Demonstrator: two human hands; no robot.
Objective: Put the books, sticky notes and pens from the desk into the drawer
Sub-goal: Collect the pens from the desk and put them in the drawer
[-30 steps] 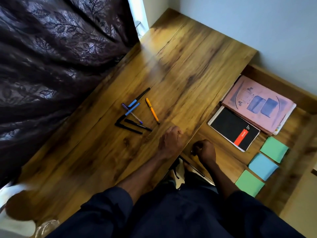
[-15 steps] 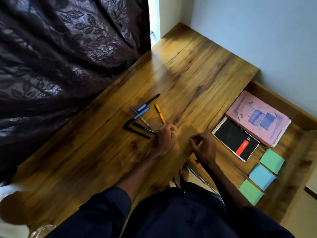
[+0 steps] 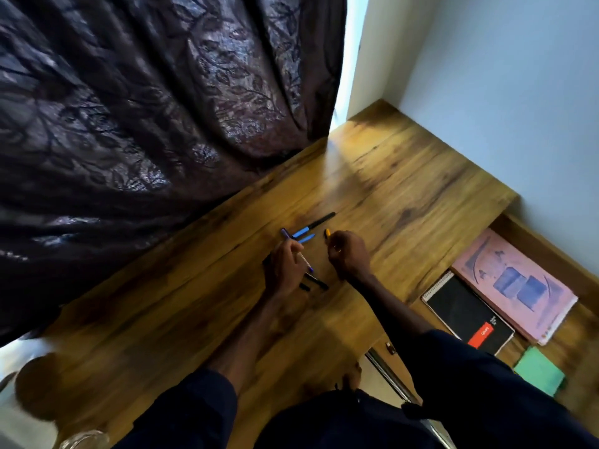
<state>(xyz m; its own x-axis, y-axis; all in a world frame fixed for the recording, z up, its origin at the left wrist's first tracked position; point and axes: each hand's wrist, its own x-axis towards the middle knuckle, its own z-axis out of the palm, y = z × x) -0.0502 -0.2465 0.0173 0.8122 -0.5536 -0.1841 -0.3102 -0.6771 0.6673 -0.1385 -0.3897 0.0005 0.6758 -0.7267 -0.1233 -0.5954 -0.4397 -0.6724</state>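
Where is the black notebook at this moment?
In the head view the black notebook lies at the right, in the open drawer, close beside the pink book, with a green sticky-note pad just below it in the picture.

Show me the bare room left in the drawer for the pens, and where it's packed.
Bare drawer floor shows between the pink book and the green sticky note. The far end is packed: pink book and black notebook lie side by side. The near part is hidden behind the right sleeve.
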